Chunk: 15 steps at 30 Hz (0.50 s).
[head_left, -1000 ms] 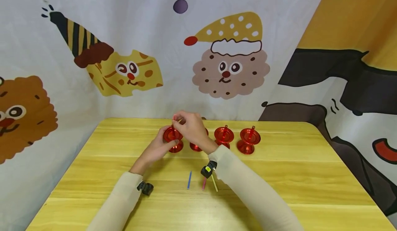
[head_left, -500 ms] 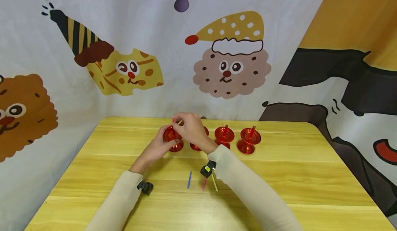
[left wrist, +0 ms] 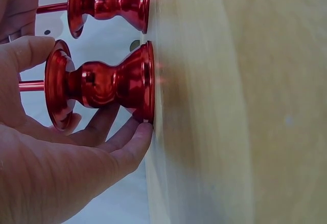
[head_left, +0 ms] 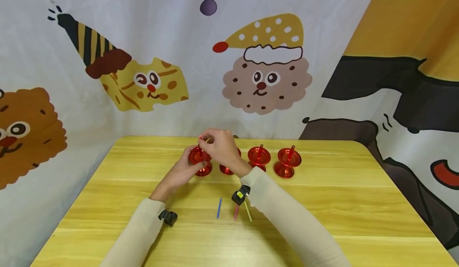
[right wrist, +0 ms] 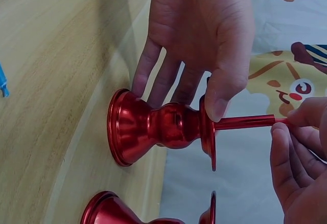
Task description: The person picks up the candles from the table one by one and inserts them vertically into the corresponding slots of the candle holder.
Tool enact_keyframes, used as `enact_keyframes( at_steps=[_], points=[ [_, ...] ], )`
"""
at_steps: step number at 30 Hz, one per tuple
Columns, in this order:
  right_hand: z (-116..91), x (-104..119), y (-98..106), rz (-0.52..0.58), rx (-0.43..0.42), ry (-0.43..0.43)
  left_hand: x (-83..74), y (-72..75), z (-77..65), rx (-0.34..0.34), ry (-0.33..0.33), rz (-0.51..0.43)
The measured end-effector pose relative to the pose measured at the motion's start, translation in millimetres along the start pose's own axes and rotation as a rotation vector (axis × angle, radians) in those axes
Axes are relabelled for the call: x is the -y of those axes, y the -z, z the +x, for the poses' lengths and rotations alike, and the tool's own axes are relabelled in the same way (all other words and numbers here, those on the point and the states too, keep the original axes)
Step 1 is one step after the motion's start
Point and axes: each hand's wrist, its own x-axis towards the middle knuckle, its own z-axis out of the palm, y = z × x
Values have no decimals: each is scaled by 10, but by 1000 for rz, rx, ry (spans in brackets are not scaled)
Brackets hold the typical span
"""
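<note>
My left hand grips the leftmost red metallic candle holder, thumb on the rim of its dish and fingers along the stem and base. The holder stands upright on the table, a narrow tube rising from its dish. Above it, my right hand pinches a thin pinkish-red candle between thumb and fingertips. The candle's lower end meets the mouth of the tube, in line with it; the fingers hide its upper part.
More matching holders stand in a row to the right: a second partly behind my right hand, a third and a last. Nearer on the wooden table lie a blue candle, a pink one and a yellow one.
My right fingertips have shifted slightly down and left with the candle at the tube. The left hand and the holder keep their place.
</note>
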Motion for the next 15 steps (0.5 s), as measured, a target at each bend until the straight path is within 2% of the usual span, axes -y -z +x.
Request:
enact_keyframes(
  at_steps=[15],
  points=[
    [4,-7,-5,-36,22,79,-6,13,-8,8,-4,-15]
  ],
)
